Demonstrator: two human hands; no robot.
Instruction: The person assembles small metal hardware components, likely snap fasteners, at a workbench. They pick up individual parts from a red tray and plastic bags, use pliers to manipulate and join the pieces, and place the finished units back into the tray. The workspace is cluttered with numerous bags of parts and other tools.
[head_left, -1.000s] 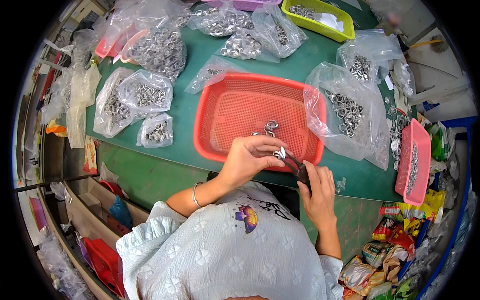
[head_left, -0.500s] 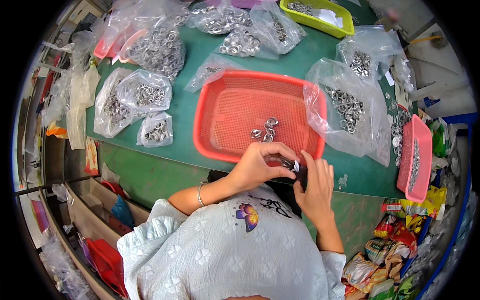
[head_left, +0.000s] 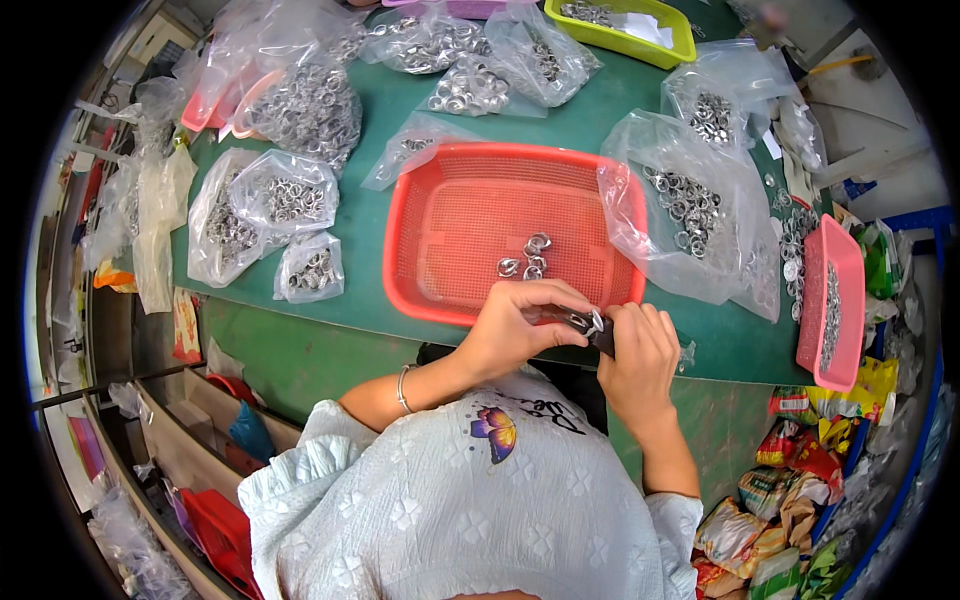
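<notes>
At the green table [head_left: 300,330], both hands — left hand [head_left: 520,325], right hand [head_left: 640,355] — have fingers clamped on a dark strap [head_left: 580,325].

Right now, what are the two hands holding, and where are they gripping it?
Both hands pinch a small metal ring on a dark tool: left hand at the ring, right hand around the tool's lower end.
</notes>
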